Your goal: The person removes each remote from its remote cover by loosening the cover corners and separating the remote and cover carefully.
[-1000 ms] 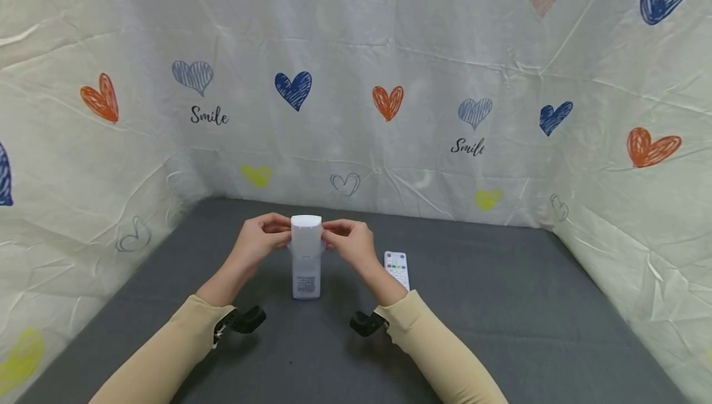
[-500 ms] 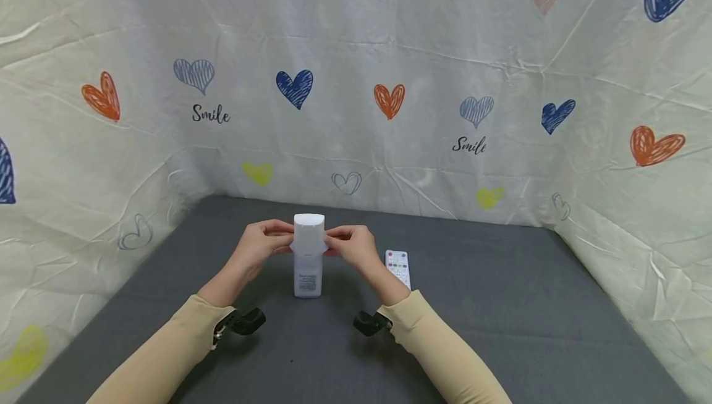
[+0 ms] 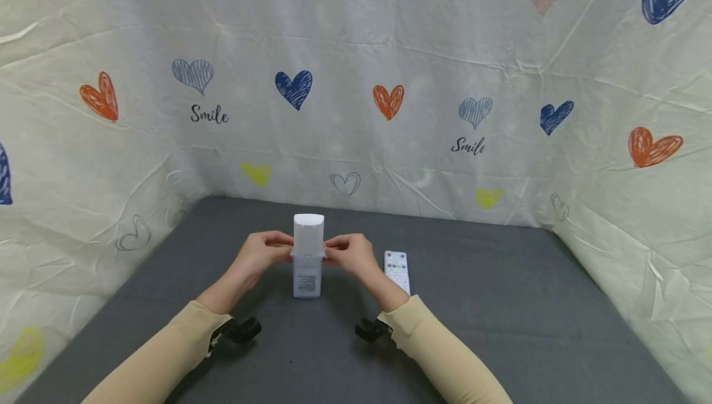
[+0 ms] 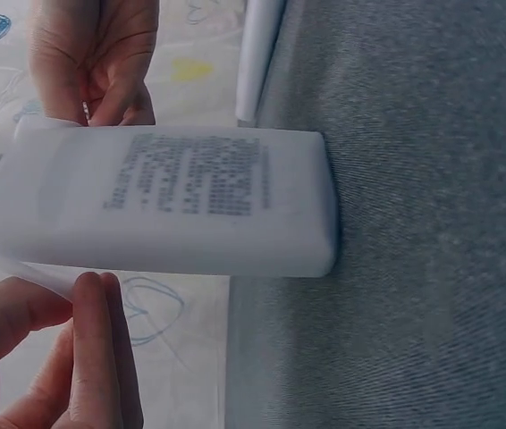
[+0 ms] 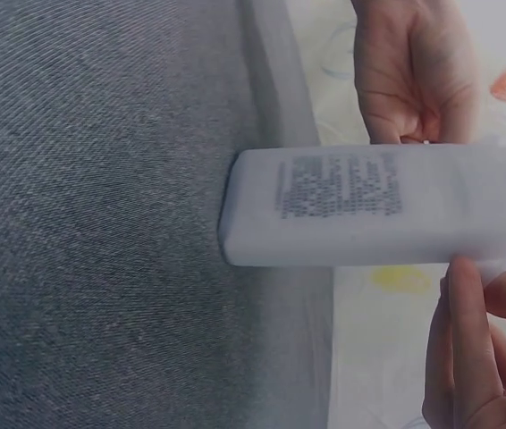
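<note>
— Head view: what do the hands have?
— Both pinch a white rectangular plastic remote (image 3: 308, 256) standing on end on the dark grey felt tabletop (image 3: 500, 305) — the left hand (image 3: 257, 256) on its left side, the right hand (image 3: 349, 254) on its right, fingers curled against a clear plastic sleeve (image 3: 308, 236) covering its upper half.
— And its lower end?
— Resting on the tabletop; a printed label faces the person.
— Anything nearby?
— A small white button remote with coloured keys (image 3: 397, 270) lies flat just beside the right forearm, before a cream heart-printed cloth backdrop (image 3: 389, 52).
</note>
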Available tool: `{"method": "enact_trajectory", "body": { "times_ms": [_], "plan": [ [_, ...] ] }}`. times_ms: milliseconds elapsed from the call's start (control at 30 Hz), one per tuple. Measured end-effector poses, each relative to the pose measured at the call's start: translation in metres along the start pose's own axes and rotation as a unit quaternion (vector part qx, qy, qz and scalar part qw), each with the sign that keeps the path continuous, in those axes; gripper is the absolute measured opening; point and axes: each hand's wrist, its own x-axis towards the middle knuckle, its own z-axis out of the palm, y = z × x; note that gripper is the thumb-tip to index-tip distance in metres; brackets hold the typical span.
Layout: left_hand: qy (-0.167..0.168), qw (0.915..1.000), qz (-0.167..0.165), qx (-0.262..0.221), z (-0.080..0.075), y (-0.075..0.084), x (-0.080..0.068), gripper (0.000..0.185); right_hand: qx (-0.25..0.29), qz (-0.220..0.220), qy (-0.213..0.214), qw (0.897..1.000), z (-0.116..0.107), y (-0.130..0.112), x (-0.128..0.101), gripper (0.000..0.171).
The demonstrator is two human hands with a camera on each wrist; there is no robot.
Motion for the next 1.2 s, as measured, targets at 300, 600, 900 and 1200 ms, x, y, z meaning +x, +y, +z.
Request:
{"method": "enact_trajectory", "body": {
  "times_ms": [300, 600, 900, 1200],
  "plan": [
    [-0.009, 0.9998, 0.008, -0.014, 0.001, -0.005, -0.001, 0.027, 0.012, 0.002, -0.007, 1.0, 0.001, 0.001, -0.001, 0.014],
    [-0.014, 0.9999, 0.001, 0.006, 0.003, -0.01, 0.0, 0.025, -0.004, 0.011, -0.019, 1.0, 0.003, 0.007, -0.002, 0.013],
    [-0.018, 0.9998, 0.002, 0.008, 0.005, -0.015, -0.001, 0.022, 0.004, 0.009, -0.032, 0.999, 0.005, 0.011, -0.006, 0.012],
    [-0.032, 0.9995, 0.003, 0.008, 0.006, -0.017, -0.002, 0.021, 0.009, 0.028, -0.036, 0.999, 0.005, 0.011, -0.007, 0.012]
  ]
}}
